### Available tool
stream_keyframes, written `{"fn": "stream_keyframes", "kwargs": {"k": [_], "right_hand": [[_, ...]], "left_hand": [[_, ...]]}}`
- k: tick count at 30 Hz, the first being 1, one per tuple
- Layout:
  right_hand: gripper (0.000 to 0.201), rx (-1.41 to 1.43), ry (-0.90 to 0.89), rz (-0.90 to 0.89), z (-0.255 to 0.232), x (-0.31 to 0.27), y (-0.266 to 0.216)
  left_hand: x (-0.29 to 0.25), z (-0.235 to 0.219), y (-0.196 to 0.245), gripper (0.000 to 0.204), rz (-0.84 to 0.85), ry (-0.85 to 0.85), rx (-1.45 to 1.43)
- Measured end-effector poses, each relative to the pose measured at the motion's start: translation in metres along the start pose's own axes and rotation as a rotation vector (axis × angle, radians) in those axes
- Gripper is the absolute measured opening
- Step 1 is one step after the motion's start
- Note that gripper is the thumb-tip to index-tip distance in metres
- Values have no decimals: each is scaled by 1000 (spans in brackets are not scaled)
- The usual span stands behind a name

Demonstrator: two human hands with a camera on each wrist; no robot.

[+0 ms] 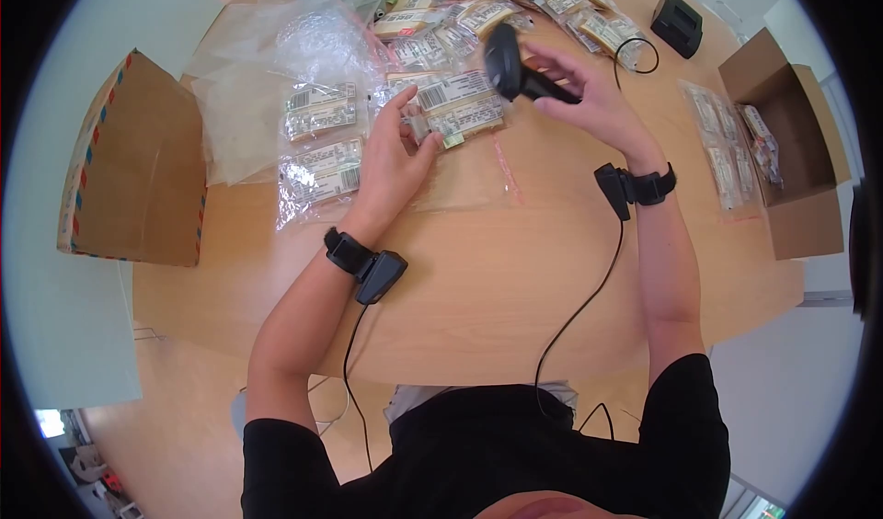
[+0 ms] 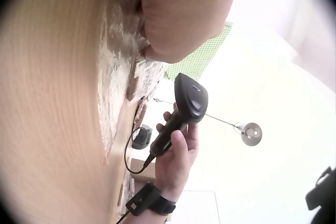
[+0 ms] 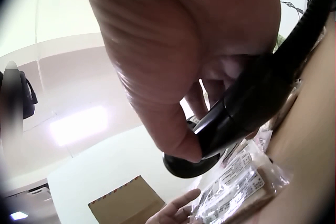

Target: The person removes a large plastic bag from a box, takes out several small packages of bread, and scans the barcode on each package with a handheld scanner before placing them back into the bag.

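Right hand [image 1: 593, 105] is wrapped round the handle of a black handheld barcode scanner [image 1: 503, 59], held up off the table [image 1: 460, 298], head end pointing left. Left hand [image 1: 395, 156] is on the left end of a labelled clear plastic pack [image 1: 464, 105], fingers bent, thumb at the near side; can't tell if it's pinching the film or just steadying it.

Pack lies on the table, left of and below the scanner, just near of the far pile of similar packs [image 1: 428, 50]. Two more packs [image 1: 320, 110] sit to its left.

Handling, my read: scanner should be light and rigid, smooth plastic; hold by the handle, mind the cord [image 2: 125, 157] dragging. Pack probably light too, film slick and floppy, contents flat and stiffer. Take it by the end or edges, keep fingers off the barcode.

Looks: scanner all black, rounded head, straight handle. Pack has white printed labels with a barcode, tan contents showing through shiny, wrinkled film, small green patch on the near edge.
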State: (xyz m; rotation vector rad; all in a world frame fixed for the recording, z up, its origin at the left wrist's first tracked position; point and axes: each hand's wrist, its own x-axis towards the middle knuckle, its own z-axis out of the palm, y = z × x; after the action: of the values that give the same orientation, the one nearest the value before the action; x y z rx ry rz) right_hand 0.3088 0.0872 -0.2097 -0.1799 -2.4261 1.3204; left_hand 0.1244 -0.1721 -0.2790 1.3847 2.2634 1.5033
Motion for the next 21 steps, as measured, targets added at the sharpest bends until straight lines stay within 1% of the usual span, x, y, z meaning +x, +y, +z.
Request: {"fn": "stream_keyframes", "kwargs": {"k": [3,4,7,10,13,15,16,19,21], "right_hand": [[77,-129,187,72,-15,2,35],[79,-167,232,101,-18,0,38],[81,-200,307,202,-31,-2,67],[83,-219,339,250,-40,-6,85],[84,-238,346,262,-47,-8,102],[84,-253,354,255,-51,-9,112],[84,-259,358,252,-51,-9,113],[83,-160,377,283,-50,-11,116],[82,-227,375,275,-51,-11,120]], "left_hand": [[-2,-5,5,73,-58,-36,-1],[-2,-6,6,74,-75,-48,-3],[-1,-3,4,74,-33,-25,-9],[-1,-2,3,76,-39,-30,-49],[-1,-3,2,78,-65,-64,-11],[-1,-3,1,82,-50,-63,7],[-1,-4,1,84,-43,-62,16],[-2,-3,1,91,-50,-41,-10],[-2,-3,0,95,-62,-48,-7]]}}
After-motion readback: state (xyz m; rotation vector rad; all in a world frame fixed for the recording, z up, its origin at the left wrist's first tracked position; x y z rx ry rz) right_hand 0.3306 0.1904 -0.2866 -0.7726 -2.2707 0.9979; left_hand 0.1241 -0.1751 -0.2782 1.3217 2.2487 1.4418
